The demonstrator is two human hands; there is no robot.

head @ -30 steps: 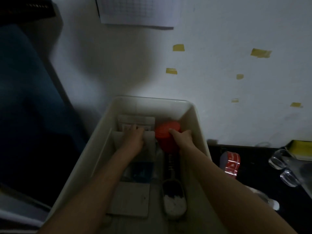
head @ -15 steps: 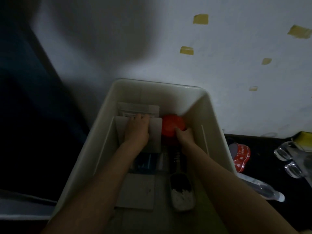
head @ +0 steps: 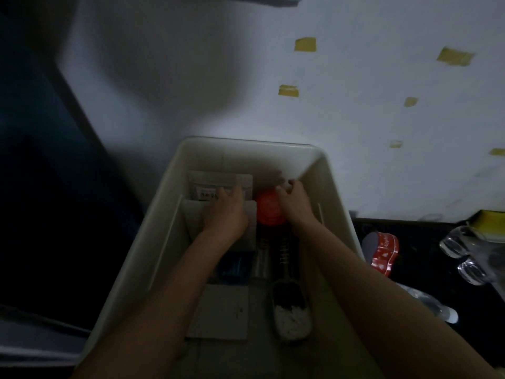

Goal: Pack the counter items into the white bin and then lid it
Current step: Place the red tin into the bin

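The white bin [head: 332, 192] stands against the wall with both my forearms reaching into it. My left hand [head: 226, 212] rests with its fingers laid on a pale labelled packet [head: 216, 181] and a white upright card [head: 194, 214] at the bin's far left. My right hand [head: 293, 201] has its fingers curled round the far right side of a red-lidded jar [head: 267, 210]. Nearer me in the bin lie a flat white box [head: 221, 313], a blue item [head: 232, 266] and a scoop of white granules [head: 291, 313].
On the dark counter right of the bin sit a red patterned tin [head: 384, 253], clear glass pieces [head: 464, 250], a clear plastic bottle [head: 431, 303] and a yellow object [head: 492, 218]. The white wall carries yellow tape scraps. Dark furniture lies to the left.
My right hand has slid from the jar's near side towards its far right edge. My left hand stays on the packet. The camera has moved closer and tilted.
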